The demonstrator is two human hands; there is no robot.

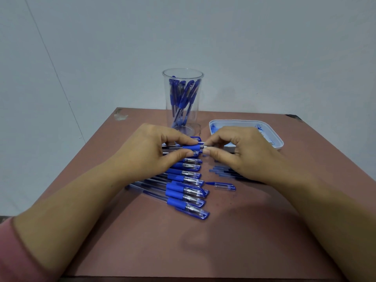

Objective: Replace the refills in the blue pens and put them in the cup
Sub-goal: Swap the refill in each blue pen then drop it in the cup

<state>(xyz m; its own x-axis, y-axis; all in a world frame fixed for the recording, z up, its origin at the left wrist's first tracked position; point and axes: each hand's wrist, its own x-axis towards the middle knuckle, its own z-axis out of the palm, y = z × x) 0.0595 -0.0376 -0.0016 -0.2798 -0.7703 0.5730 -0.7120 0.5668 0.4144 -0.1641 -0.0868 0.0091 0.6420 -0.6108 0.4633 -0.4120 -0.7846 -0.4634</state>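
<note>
Just above centre of the frame, the left hand [150, 147] pinches one blue pen [192, 147] by its rubber grip, fingers [181, 139] narrow on top and the thumb underneath. The right hand [244, 153] meets it from the right, its fingertips closed tight on the pen's metal tip section. The pen is held level, just above the far end of a row of capped blue pens [187, 190] that runs down the middle of the table [203, 251].

Directly behind the hands stands the tall clear cup [194, 117], already holding several blue pens. An ink-stained white tray [240, 121] sits to its right. A loose cap [224, 186] lies right of the row, and thin loose refills [225, 173] lie partly under the right palm.

The step looks like unscrewing or reseating the tip, so the refill swap on this pen seems unfinished. From here the risks are mostly small slips:
- The tip is tiny and smooth. If the pinch loosens it could drop among the pens below and be hard to find.
- A refill pulled at an angle may bend or smear ink on the fingers, as the tray's stains suggest.
- The right wrist hovers over the loose refills and could roll them off.
- The cup is tall and close behind, so a careless reach could tip it.
</note>
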